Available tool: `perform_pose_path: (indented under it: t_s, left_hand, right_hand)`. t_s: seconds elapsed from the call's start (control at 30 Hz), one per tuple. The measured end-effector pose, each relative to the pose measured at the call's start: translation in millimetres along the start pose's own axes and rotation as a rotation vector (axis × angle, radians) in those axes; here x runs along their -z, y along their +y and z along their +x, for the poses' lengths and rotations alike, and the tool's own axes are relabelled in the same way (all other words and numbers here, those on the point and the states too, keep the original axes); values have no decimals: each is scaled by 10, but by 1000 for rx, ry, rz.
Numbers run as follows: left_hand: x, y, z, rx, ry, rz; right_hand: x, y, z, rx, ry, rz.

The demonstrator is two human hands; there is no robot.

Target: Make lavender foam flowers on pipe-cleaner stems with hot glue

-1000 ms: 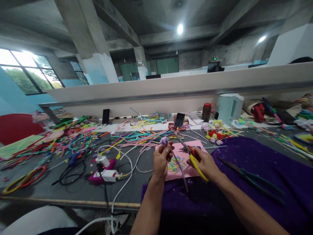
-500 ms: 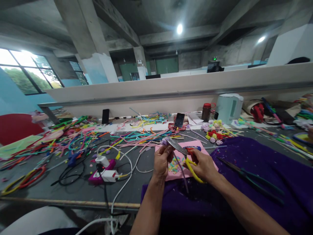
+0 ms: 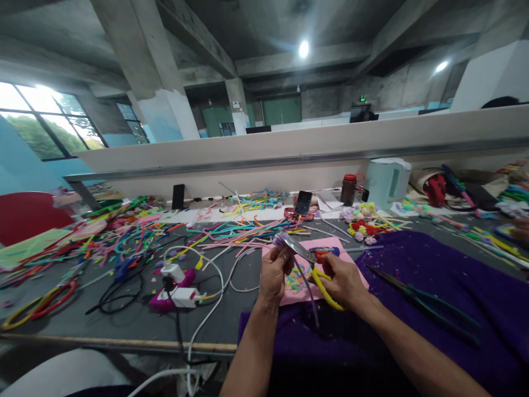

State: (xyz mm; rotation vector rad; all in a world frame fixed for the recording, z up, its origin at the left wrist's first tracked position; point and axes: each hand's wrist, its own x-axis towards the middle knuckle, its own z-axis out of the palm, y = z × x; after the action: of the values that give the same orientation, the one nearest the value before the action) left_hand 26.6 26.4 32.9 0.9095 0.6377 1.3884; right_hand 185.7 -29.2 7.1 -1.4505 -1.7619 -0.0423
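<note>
My left hand (image 3: pixel 274 271) pinches a small lilac pipe-cleaner flower (image 3: pixel 280 239), whose long pale stem (image 3: pixel 312 300) hangs down between my hands. In my right hand (image 3: pixel 339 278) is a pair of scissors (image 3: pixel 323 286) with yellow and red handles. Their metal blades lie against the flower at my left fingertips; whether they are fully closed I cannot make out. Beneath both hands is a pink sheet (image 3: pixel 287 298) strewn with small coloured clippings (image 3: pixel 295 280). A dark purple cloth (image 3: pixel 397 253) covers my lap side of the table.
Long-nosed pliers (image 3: pixel 421 300) lie on the cloth at right. Coloured pipe cleaners (image 3: pixel 235 231) spread behind my hands. At left are another pair of scissors (image 3: pixel 53 300) and a power strip (image 3: pixel 173 298) with white cables. A kettle (image 3: pixel 386 184) and a bottle (image 3: pixel 349 190) stand at the back.
The scissor blades and the flower have shifted very slightly, and the yellow handle sits a little closer to the other one. Both hands stay in nearly the same place.
</note>
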Motion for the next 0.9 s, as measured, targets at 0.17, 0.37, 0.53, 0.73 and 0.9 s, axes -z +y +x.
perform_pose_path:
  t_s: [0.17, 0.37, 0.53, 0.73, 0.9]
  left_hand:
    - [-5, 7, -3, 8, 8, -7]
    - [-20, 1, -2, 3, 23, -16]
    - [-16, -3, 0, 0, 7, -11]
    - [-32, 9, -12, -1, 18, -16]
    - [-33, 15, -14, 1, 20, -7]
  right_hand:
    - [-28, 40, -5, 21, 26, 17]
    - [-28, 51, -10, 34, 20, 25]
    - [-19, 45, -12, 35, 10, 49]
    - [25, -12, 3, -14, -32, 4]
    - [90, -83, 21, -36, -72, -50]
